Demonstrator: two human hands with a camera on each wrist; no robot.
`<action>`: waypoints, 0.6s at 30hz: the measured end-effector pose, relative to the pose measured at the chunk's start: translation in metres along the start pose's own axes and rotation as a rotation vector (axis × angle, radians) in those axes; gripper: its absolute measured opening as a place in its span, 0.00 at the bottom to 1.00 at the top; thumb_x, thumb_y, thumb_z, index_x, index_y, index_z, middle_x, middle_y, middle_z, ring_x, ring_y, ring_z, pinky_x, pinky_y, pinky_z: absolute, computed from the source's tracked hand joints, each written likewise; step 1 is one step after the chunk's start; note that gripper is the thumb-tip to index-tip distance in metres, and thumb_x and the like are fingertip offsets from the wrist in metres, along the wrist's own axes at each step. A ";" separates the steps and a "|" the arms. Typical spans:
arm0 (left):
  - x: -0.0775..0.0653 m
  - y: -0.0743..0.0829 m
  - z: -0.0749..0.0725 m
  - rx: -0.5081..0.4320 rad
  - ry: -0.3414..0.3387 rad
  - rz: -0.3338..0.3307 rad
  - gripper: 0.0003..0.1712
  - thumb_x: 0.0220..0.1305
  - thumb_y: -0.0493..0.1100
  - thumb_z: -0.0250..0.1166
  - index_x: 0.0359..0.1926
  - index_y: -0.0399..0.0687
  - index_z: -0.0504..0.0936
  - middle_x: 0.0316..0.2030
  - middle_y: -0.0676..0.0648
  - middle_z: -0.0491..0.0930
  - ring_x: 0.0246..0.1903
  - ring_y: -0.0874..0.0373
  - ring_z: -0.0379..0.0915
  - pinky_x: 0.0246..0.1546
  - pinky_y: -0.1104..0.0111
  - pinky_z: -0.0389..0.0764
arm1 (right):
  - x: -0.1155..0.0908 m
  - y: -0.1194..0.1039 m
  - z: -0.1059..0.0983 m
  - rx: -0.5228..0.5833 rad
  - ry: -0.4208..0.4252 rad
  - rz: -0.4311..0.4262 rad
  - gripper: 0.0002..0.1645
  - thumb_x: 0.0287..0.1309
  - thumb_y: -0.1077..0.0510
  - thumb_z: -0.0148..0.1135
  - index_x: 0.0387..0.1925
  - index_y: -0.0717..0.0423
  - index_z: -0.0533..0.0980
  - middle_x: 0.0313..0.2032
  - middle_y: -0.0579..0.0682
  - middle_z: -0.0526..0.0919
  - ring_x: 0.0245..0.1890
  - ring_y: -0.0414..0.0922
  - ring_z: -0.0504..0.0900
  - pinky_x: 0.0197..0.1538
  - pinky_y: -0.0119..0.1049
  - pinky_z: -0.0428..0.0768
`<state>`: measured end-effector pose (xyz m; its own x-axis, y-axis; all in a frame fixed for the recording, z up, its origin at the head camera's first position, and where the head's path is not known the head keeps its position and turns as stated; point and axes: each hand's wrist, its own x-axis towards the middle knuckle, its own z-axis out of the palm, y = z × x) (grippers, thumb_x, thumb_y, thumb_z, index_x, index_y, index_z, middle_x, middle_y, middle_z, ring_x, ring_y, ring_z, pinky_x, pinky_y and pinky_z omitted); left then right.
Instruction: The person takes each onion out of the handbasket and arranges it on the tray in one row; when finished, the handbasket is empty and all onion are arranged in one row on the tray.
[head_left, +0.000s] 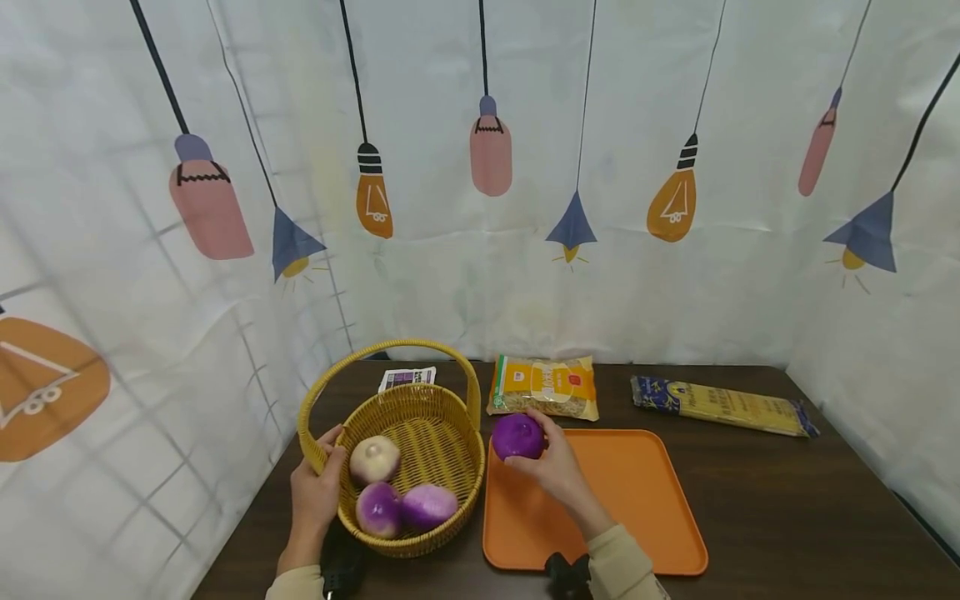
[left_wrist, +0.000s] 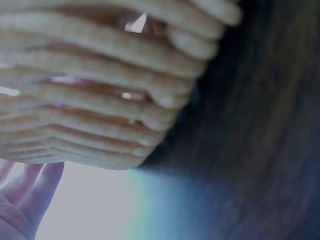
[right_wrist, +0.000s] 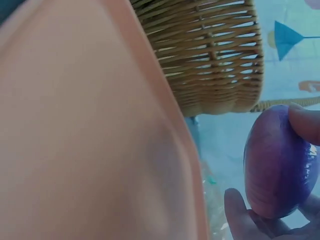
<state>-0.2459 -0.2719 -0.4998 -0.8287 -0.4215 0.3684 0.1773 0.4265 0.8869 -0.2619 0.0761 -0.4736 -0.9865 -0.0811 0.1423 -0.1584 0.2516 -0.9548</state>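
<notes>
At the left, my left hand (head_left: pixel 315 487) grips the side of a yellow wicker basket (head_left: pixel 408 546) near the foot of its tall handle. In the left wrist view, the basket's weave (left_wrist: pixel 95 100) fills the upper left, with some fingers (left_wrist: pixel 42 192) below it. Inside the basket lie a whitish onion (head_left: pixel 375 460), a purple onion (head_left: pixel 379 509) and a paler purple one (head_left: pixel 430 507). My right hand (head_left: pixel 558 467) holds a deep purple onion (head_left: pixel 517 437) between thumb and fingers, above the left back corner of an orange tray (head_left: pixel 600 500). The right wrist view shows this onion (right_wrist: pixel 277 162) smooth and shiny.
Behind the tray lies a yellow bag of grain-like food (head_left: pixel 543 387). A long yellow and blue packet (head_left: pixel 723 407) lies at the back right of the dark table (head_left: pixel 780 508). A small printed packet (head_left: pixel 407 377) sits behind the basket. A patterned white curtain (head_left: pixel 450 292) closes off the back.
</notes>
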 end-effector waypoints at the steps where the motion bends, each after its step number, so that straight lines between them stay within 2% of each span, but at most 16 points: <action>1: 0.000 0.000 0.000 0.001 0.001 0.002 0.13 0.71 0.42 0.58 0.33 0.34 0.73 0.58 0.47 0.79 0.55 0.55 0.75 0.43 0.87 0.70 | 0.000 0.001 0.000 -0.006 -0.003 0.000 0.49 0.45 0.62 0.77 0.68 0.59 0.64 0.62 0.65 0.67 0.53 0.60 0.72 0.50 0.53 0.79; 6: -0.001 0.000 -0.001 -0.006 -0.001 0.003 0.14 0.71 0.42 0.58 0.32 0.34 0.73 0.58 0.46 0.79 0.56 0.50 0.74 0.43 0.87 0.70 | 0.003 0.012 0.002 -0.054 -0.038 0.035 0.50 0.44 0.61 0.78 0.67 0.62 0.63 0.60 0.65 0.69 0.54 0.61 0.74 0.53 0.55 0.77; 14: 0.001 -0.001 -0.003 0.003 -0.009 -0.006 0.14 0.71 0.42 0.58 0.31 0.35 0.73 0.57 0.48 0.79 0.55 0.61 0.74 0.44 0.87 0.69 | 0.004 0.026 0.009 -0.129 -0.093 0.024 0.49 0.44 0.61 0.79 0.67 0.63 0.64 0.59 0.64 0.72 0.52 0.59 0.75 0.52 0.55 0.77; 18: 0.000 -0.001 -0.004 0.015 -0.016 -0.022 0.14 0.71 0.43 0.58 0.35 0.34 0.78 0.58 0.48 0.79 0.56 0.62 0.73 0.45 0.88 0.68 | 0.002 0.032 0.013 -0.153 -0.095 0.003 0.50 0.43 0.61 0.79 0.66 0.64 0.63 0.58 0.66 0.72 0.53 0.60 0.76 0.52 0.54 0.78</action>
<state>-0.2435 -0.2754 -0.4994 -0.8408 -0.4176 0.3445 0.1517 0.4291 0.8904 -0.2683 0.0718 -0.5073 -0.9797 -0.1694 0.1070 -0.1669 0.3952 -0.9033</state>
